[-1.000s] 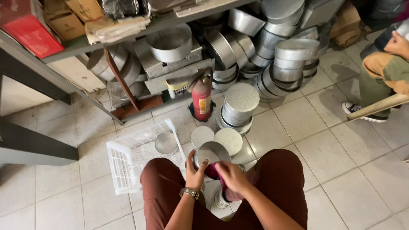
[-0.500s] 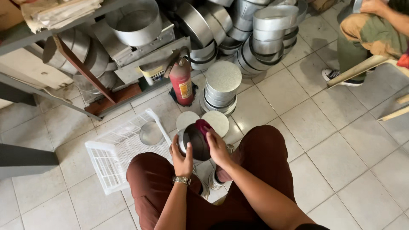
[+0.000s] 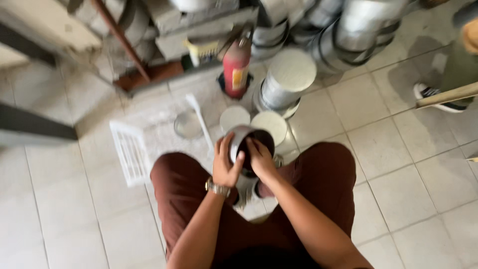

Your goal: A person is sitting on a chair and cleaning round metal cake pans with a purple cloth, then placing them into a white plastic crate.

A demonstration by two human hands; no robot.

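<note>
Landmark: the red fire extinguisher (image 3: 235, 67) is taken as the reference, standing upright on the tiled floor (image 3: 408, 164).
Round tin: a small round metal tin (image 3: 246, 144) is held above the knees, well in front of the extinguisher, its open mouth tipped away and to the right.
Left hand: the left hand (image 3: 225, 163) is wrapped around the tin's near wall, thumb laid over the rim; a wristwatch (image 3: 217, 188) is worn.
Right hand: the right hand (image 3: 260, 158) is pressed over the rim and into the dark mouth, fingers curled; whether a cloth is gripped cannot be told through the blur.
Nearby: two pale round discs (image 3: 251, 122) are seen lying on the floor just in front of the extinguisher; a stack of larger tins (image 3: 284, 84) stands just to its right; a white plastic basket (image 3: 132, 152) lies in front and to its left.
Doing it well, as judged: the tin is best clamped firmly by the left hand while the inside is worked all the way round.
Care: the rim edge looks thin, so fingers are better kept flat.
</note>
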